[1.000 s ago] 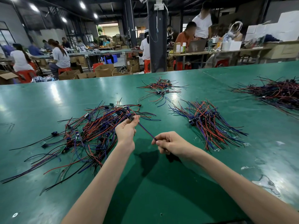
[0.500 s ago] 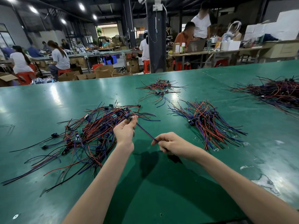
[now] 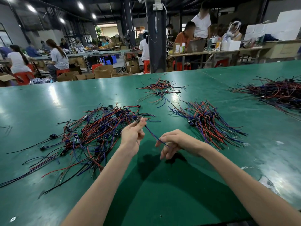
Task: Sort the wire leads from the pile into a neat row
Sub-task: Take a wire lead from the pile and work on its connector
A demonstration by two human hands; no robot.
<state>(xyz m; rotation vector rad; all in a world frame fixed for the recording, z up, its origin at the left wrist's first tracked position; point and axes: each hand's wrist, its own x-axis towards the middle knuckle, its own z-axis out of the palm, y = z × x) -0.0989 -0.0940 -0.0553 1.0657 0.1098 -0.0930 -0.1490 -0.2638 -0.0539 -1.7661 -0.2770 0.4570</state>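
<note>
Over the middle of the glossy green surface point(image 3: 162, 196), a little back from its near edge, your two bare hands hold one thin blue and dark wire lead point(image 3: 153, 135) in the air between them. Your left hand point(image 3: 132, 138) is raised with the palm turned toward you, and its fingers point(image 3: 141, 123) pinch the small dark connector end of that wire lead between thumb and fingertips, just above the right fringe of the pile. From there the lead runs straight down and rightward to your right hand point(image 3: 176, 141). Its other end slips in among loosely curved fingers that sit a little apart and point down at the surface; whether they pinch the lead or only let it pass cannot be told. Left of your left hand, toward the left edge, sprawls the tangled pile point(image 3: 91, 132) of red, blue and black leads with small green boards and dark connectors, its loose ends trailing toward the near left corner. Right of your right hand, apart from it, lies the neat row point(image 3: 210, 123) of red and blue leads, connectors gathered together and free ends fanned out. Toward the far edge sits a small loose cluster point(image 3: 160, 88) of leads, and a larger dark heap point(image 3: 280, 93) reaches the right edge.
</note>
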